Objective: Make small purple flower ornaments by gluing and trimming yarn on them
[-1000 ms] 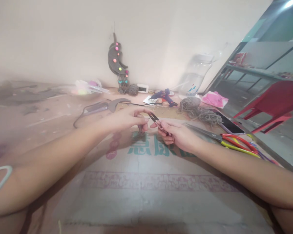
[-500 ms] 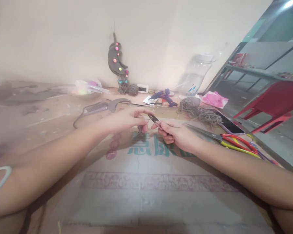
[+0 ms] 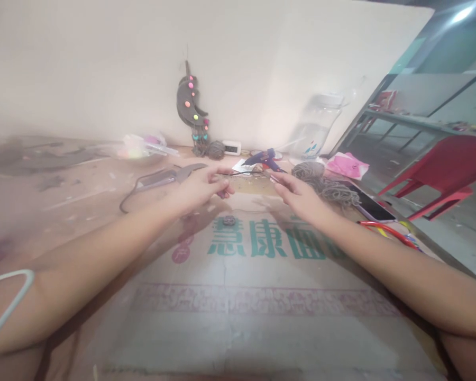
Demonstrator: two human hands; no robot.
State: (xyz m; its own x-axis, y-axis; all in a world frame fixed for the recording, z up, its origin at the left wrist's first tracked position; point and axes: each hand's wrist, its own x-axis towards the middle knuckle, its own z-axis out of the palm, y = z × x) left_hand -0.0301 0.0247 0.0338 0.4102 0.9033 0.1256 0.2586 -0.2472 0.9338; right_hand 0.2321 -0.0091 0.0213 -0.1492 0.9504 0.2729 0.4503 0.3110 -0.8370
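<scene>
My left hand hovers over the printed sack with its index finger stretched out and thumb apart from it. Its other fingers curl underneath, and I see nothing held. Below those fingertips a small grey yarn bundle lies on the sack. My right hand reaches toward the back of the table, fingers extended, close to a purple glue gun. The small dark snips are not distinguishable now; the right fingers may hide them.
Grey yarn, a phone and red-handled scissors lie at right. A clear jug stands behind. A button-trimmed moon hanging leans on the wall near a small digital display. A red chair stands beyond the table.
My hands have moved apart. The right hand has shifted back toward the glue gun, and the snips it held are no longer visible. The grey yarn bundle now shows uncovered on the sack.
</scene>
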